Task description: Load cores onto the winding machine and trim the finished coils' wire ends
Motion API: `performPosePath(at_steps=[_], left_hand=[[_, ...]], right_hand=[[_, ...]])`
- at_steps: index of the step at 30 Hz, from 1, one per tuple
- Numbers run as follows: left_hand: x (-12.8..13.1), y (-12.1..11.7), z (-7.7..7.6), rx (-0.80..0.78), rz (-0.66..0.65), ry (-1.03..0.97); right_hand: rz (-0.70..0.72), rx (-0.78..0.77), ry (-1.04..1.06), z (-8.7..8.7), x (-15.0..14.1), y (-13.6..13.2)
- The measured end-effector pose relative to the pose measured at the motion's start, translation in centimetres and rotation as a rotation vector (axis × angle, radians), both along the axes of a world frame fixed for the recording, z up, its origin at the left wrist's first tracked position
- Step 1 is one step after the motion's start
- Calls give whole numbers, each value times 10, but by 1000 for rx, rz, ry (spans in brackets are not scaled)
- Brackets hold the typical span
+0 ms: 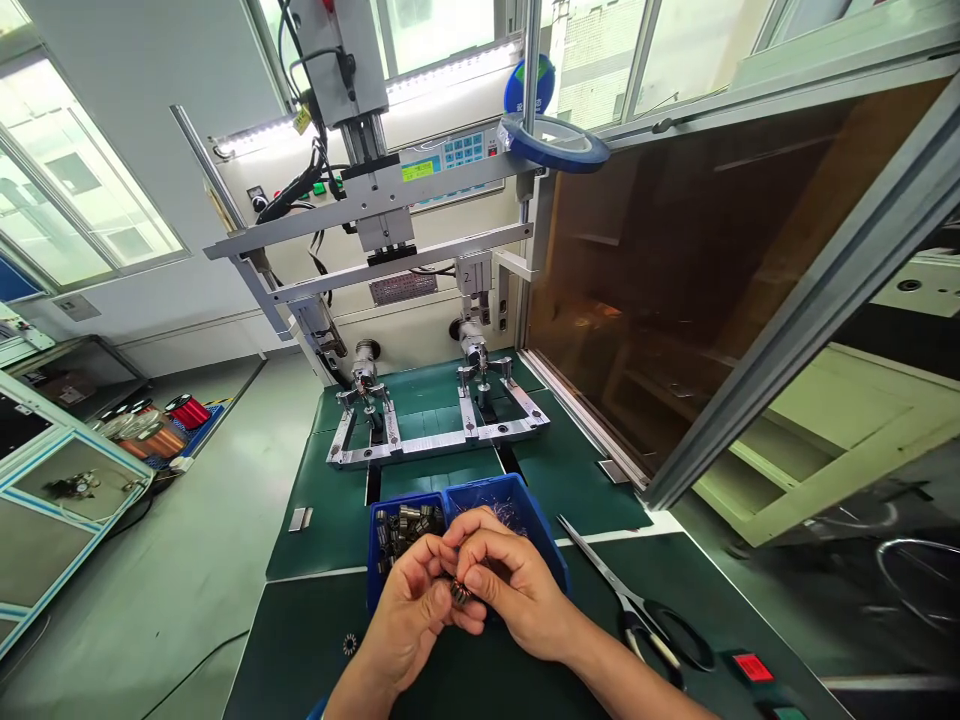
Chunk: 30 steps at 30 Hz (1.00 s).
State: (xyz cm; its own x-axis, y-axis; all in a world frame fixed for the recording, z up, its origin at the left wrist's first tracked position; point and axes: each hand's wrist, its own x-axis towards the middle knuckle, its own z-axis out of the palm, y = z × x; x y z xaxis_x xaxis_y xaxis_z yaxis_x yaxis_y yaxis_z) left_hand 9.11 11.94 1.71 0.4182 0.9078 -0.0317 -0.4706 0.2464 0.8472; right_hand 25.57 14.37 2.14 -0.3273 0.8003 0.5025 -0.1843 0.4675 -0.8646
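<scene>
Between the fingertips of my left hand [416,605] is a small motor stator [460,592], a slotted metal ring with copper-coloured windings. My right hand [514,585] is closed at the same stator, its thumb and fingers pinching at the wound side. Whether a loose wire end lies in that pinch is too small to tell. Both hands are above two blue bins, partly covering them. The left bin [373,590] holds several metal cores; thin copper wire scraps lie in the right bin [551,545]. Another stator [350,643] lies on the green mat, left of my left wrist.
Large scissors [626,595] lie right of the bins, near a red button [752,668]. Behind the bins stands a metal fixture frame [435,443], beneath a machine crossbar [405,255]. A brown tinted panel [675,280] bounds the right side.
</scene>
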Motion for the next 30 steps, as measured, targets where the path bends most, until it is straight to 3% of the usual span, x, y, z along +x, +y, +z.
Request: performPosePath(at_steps=[5,9,17,22,30], left_hand=[[-1,-2,-5,158,144,137],[0,-3,-6,183,260,248],[-3,0,0,186,61,223],[-3,1,2,95,42,297],[0,-1,7,102,41,344]], right_hand=[[-80,-5,-58,-1,0,0],[-140,4,-119,-3,-2,-1],[-60,59,-187,-4,0,-4],[-59,16,-164,-1,3,-1],[-18,6,-148,-1,7,2]])
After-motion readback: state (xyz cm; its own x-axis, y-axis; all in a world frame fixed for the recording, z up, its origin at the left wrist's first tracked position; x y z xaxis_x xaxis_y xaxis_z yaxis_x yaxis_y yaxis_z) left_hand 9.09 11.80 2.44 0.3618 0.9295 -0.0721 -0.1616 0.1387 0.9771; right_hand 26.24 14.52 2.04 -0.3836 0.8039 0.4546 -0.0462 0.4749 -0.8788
